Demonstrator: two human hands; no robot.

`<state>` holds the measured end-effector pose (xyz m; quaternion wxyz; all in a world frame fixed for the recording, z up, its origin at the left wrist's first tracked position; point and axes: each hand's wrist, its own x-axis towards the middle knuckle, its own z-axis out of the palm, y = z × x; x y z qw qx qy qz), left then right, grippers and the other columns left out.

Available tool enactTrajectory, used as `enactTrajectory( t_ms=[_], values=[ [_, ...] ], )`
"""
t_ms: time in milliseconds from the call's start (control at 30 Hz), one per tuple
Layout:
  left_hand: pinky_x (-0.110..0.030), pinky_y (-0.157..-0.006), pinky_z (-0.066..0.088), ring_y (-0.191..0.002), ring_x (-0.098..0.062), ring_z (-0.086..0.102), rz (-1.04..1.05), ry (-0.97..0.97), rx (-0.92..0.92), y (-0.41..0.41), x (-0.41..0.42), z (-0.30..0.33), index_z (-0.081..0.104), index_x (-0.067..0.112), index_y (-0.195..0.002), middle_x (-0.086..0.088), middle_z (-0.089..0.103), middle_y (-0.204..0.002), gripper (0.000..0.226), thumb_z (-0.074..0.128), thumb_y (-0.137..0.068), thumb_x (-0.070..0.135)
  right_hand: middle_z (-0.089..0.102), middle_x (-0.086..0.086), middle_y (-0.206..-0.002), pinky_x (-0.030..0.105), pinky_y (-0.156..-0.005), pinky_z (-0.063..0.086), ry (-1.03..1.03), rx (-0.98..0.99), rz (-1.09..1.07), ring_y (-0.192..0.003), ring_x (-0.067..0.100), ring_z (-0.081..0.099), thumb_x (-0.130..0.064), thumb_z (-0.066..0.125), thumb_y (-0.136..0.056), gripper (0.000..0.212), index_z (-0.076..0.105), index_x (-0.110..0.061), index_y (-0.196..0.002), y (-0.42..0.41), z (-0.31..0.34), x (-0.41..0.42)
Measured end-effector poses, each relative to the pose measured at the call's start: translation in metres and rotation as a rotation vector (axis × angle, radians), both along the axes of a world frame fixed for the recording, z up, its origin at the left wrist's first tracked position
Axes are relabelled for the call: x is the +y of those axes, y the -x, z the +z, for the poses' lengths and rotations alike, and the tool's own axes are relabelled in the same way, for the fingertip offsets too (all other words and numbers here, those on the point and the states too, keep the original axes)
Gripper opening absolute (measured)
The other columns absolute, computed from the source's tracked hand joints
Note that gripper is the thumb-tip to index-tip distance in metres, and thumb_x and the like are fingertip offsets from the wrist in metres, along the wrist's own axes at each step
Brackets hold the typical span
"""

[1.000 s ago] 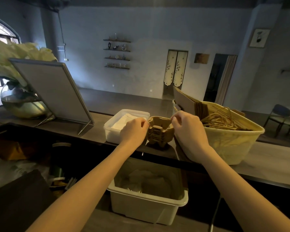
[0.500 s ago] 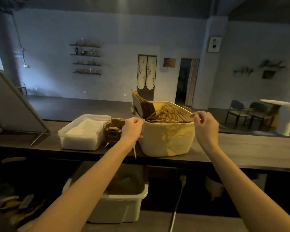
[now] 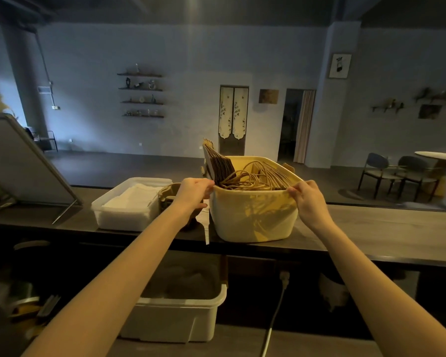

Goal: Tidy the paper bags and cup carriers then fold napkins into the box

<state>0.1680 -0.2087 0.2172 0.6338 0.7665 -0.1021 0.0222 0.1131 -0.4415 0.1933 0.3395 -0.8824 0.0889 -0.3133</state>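
Note:
A cream plastic tub (image 3: 252, 217) stands on the dark counter, filled with brown paper bags (image 3: 220, 167) and their tangled rope handles (image 3: 252, 179). My left hand (image 3: 195, 189) grips the tub's left rim. My right hand (image 3: 307, 198) pinches the right rim. Brown pulp cup carriers (image 3: 169, 195) stand just left of the tub, partly hidden behind my left wrist. Further left, a clear plastic box (image 3: 129, 217) holds white napkins (image 3: 133, 198).
A framed board (image 3: 23, 161) leans on a stand at the far left of the counter (image 3: 371, 228). Below the counter sit a white bin (image 3: 175, 323), a cable with a plug (image 3: 281, 292) and clutter on the left. Chairs (image 3: 379, 171) stand at the back right.
My hands left the cup carriers and moved right to the tub; both now hold its rim. The view swung right.

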Motion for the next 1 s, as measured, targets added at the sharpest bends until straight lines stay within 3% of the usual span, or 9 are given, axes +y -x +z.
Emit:
enactTrajectory(
  t_ms=[167,267,433,733,867,1000],
  values=[
    [-0.033,-0.085,0.046,-0.108,-0.024,0.056,0.043,0.026,0.021,-0.007,0.014,0.001,0.06,0.004,-0.115,-0.012,0.06,-0.12,0.028,0.044,-0.097,0.017,0.047,0.007,-0.113,0.023,-0.078,0.041,0.04,-0.076,-0.001,-0.092,0.013,0.047,-0.018,0.048,-0.097,0.022,0.06,-0.003,-0.105,0.006,-0.007,0.017],
    [-0.034,-0.088,0.047,-0.112,-0.027,0.056,0.073,0.049,0.036,-0.009,0.018,0.0,0.059,0.003,-0.118,-0.014,0.059,-0.122,0.029,0.045,-0.097,0.016,0.047,0.005,-0.112,0.023,-0.079,0.043,0.03,-0.099,-0.025,-0.093,0.014,0.047,-0.022,0.05,-0.095,0.025,0.062,-0.002,-0.107,0.007,-0.01,0.028],
    [-0.035,-0.092,0.046,-0.118,-0.027,0.053,0.074,0.02,0.024,-0.015,0.025,-0.004,0.057,0.005,-0.123,-0.012,0.058,-0.127,0.031,0.044,-0.098,0.018,0.053,0.011,-0.116,0.037,-0.085,0.053,0.083,-0.164,-0.131,-0.099,0.025,0.056,-0.024,0.052,-0.094,0.026,0.063,-0.005,-0.106,0.002,-0.02,0.04],
    [-0.035,-0.092,0.048,-0.118,-0.027,0.054,0.069,-0.013,-0.007,-0.026,0.029,-0.006,0.058,0.007,-0.123,-0.011,0.058,-0.126,0.033,0.052,-0.095,0.023,0.051,0.011,-0.121,0.036,-0.084,0.052,0.093,-0.113,-0.153,-0.101,0.026,0.056,-0.023,0.05,-0.095,0.026,0.063,-0.006,-0.109,-0.005,-0.015,0.046],
    [-0.034,-0.089,0.048,-0.117,-0.027,0.054,0.055,-0.021,-0.001,-0.027,0.03,-0.008,0.057,0.008,-0.124,-0.01,0.058,-0.127,0.033,0.051,-0.096,0.024,0.052,0.007,-0.121,0.038,-0.079,0.053,0.095,-0.057,-0.17,-0.097,0.023,0.056,-0.032,0.048,-0.096,0.03,0.063,-0.01,-0.111,-0.003,-0.013,0.046],
    [-0.031,-0.084,0.048,-0.112,-0.025,0.055,0.061,-0.008,0.003,-0.025,0.03,-0.004,0.057,0.007,-0.121,-0.007,0.06,-0.115,0.03,0.049,-0.096,0.021,0.056,0.005,-0.122,0.04,-0.092,0.047,0.129,-0.038,-0.177,-0.109,0.022,0.051,-0.038,0.05,-0.094,0.036,0.064,-0.014,-0.115,0.002,-0.005,0.042]
  ],
)
